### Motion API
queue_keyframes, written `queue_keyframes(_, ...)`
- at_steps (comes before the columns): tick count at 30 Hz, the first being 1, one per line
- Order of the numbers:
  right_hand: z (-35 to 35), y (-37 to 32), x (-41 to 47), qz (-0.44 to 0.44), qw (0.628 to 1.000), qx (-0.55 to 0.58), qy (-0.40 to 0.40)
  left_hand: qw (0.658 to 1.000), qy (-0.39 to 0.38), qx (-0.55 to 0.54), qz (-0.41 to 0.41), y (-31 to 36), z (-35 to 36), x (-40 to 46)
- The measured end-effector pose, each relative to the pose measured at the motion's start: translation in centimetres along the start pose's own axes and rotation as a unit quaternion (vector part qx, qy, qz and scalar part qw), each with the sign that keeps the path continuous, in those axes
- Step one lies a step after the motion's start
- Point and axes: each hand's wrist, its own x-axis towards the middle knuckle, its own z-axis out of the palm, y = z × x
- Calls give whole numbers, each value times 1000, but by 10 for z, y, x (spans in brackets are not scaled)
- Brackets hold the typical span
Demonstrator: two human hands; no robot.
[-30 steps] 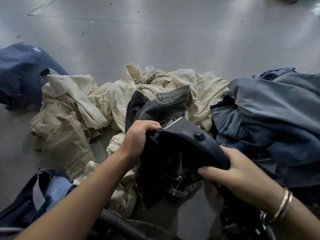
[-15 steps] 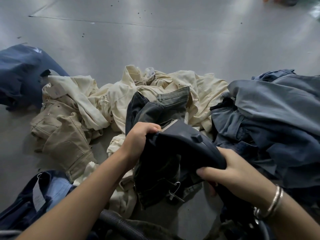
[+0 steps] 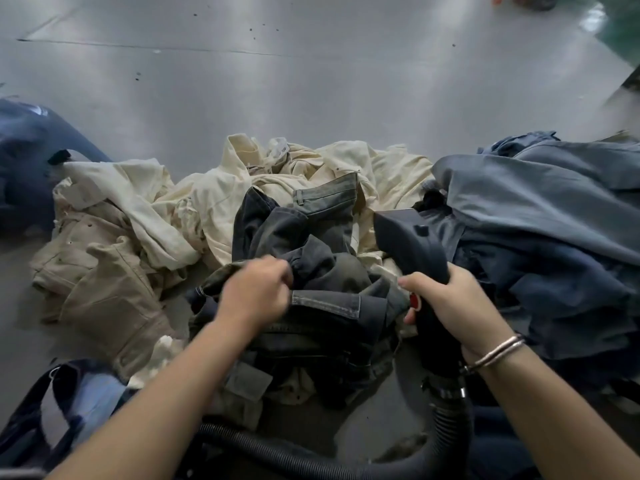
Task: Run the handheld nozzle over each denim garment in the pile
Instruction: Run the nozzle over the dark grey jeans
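Dark grey denim, a crumpled pair of jeans [image 3: 311, 268], lies in front of the person, on top of the cream garments [image 3: 221, 199] spread over the floor [image 3: 311, 84]. The left hand [image 3: 254, 294] is bunched on the jeans, fingers curled round a fold of the cloth near its left edge. The right hand [image 3: 453, 304] is wrapped round the handle of the nozzle [image 3: 412, 244], whose long axis runs away from the person and leans a little left, its mouth just right of the jeans and beside the blue pile [image 3: 540, 244]. A ribbed hose [image 3: 446, 434] trails from the handle back towards the person. The jeans lie to the left of the nozzle's head, so the next pass looks like a sweep leftward, with the left hand holding the cloth taut.
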Motion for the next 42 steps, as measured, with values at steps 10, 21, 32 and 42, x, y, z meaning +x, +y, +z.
queue_keyframes(10,8,5,0,-30,998,-46,-29,987,-66,112,97,23,76,3)
queue_keyframes(21,16,7,1,16,993,71,-96,975,-60,-194,-85,64,21,30)
queue_keyframes(32,28,0,6,-27,988,147,-49,953,-96,-282,56,84,-31,-10)
queue_keyframes(42,35,-6,-4,-77,982,125,-120,926,29,-355,-125,88,-36,-12)
